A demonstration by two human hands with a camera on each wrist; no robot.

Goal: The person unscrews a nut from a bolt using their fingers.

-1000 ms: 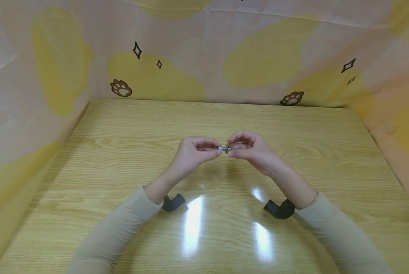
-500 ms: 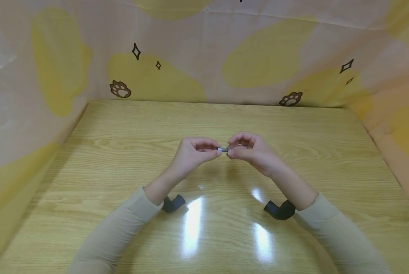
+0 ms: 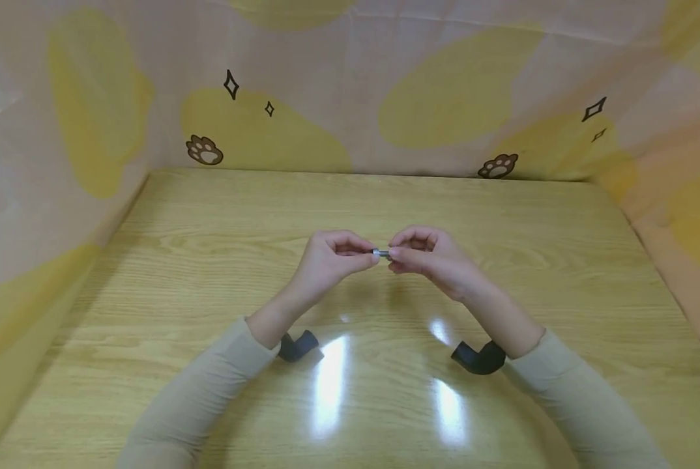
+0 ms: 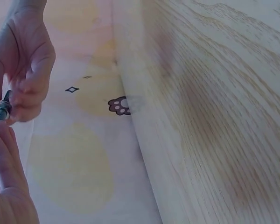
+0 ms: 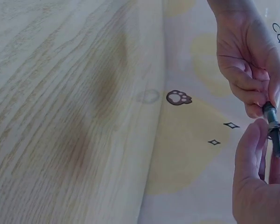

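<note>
A metal bolt point(image 3: 383, 253) is held level between the two hands, above the table. My left hand point(image 3: 326, 264) pinches its head end between thumb and fingertips. From the other side, the thumb and fingers of my right hand point(image 3: 435, 260) pinch a nut point(image 5: 274, 125) on the bolt's shank. The threaded end shows past the nut in the right wrist view, while the right thumb covers it in the head view. A thin ring shape beside the nut is too small to make out.
The hands are over a wooden table point(image 3: 256, 215), with a patterned cloth point(image 3: 373, 78) along its back and sides. A black curved piece point(image 3: 297, 346) is by the left cuff and another black curved piece point(image 3: 479, 358) by the right cuff.
My right thumb has shifted up and over the front of the bolt, hiding the nut and threaded end in the head view. The left hand keeps its pinch with hardly any movement.
</note>
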